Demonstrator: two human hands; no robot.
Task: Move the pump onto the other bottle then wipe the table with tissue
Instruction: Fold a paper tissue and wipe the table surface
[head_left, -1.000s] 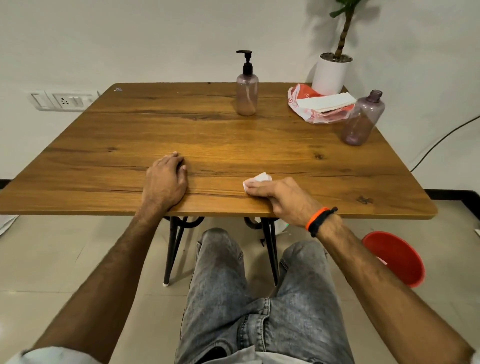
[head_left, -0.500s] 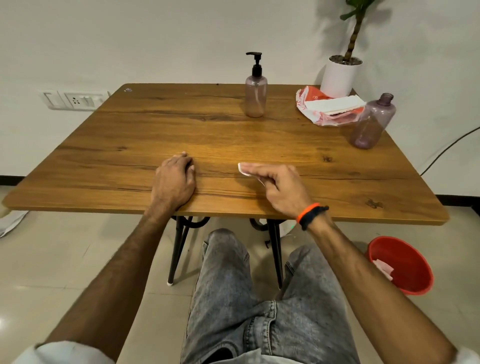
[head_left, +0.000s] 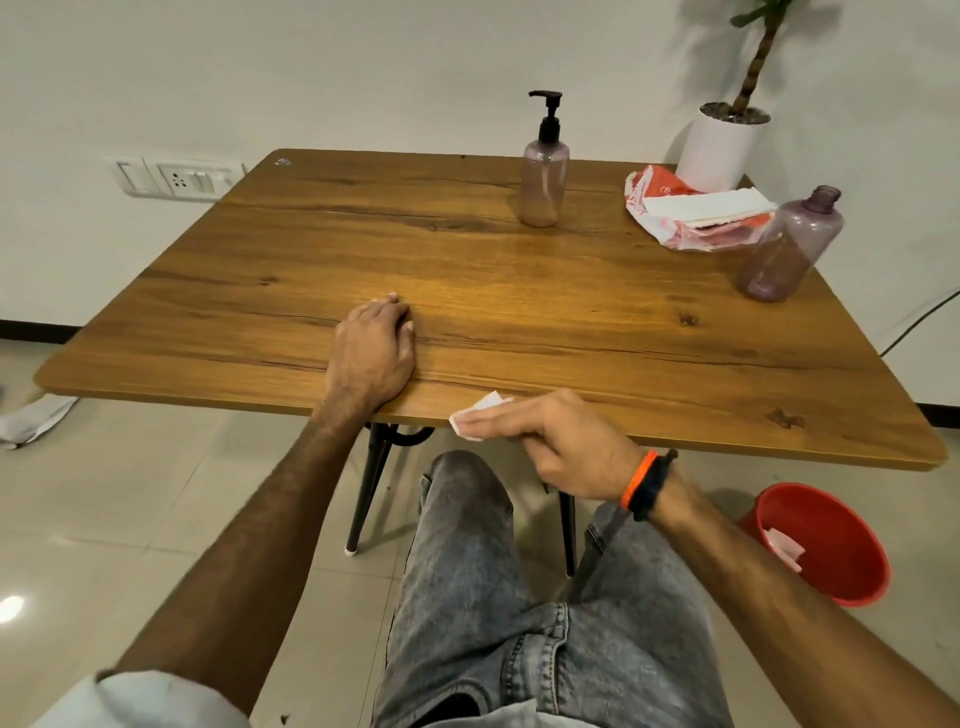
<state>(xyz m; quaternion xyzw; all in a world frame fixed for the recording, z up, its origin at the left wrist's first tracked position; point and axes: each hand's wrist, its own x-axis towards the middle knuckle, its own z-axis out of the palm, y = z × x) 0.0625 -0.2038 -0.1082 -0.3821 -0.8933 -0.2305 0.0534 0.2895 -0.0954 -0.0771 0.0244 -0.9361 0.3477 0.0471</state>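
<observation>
Head view: the right hand is at the near edge of the tabletop, its grip pinching a small white tissue between extended fingers and thumb. The tissue projects past the fingertips toward the left and sits at the tabletop's front edge, partly over the wood and partly beyond it. Whether it touches the surface cannot be told.

The left hand lies palm down on the tabletop near the front edge, to the left of the tissue and apart from it. Its grip holds nothing; the fingers are loosely bent and rest on the wood.

The pump, black, is seated on a translucent purple bottle standing upright near the far edge, well apart from both hands. A second purple bottle, neck open, stands toward the right edge. Just beside it, farther back, lies a tissue pack in red and white wrapping with white sheets showing on top. A white plant pot stands at the far right corner.

On the floor at the right sits a red bin with white paper inside.
</observation>
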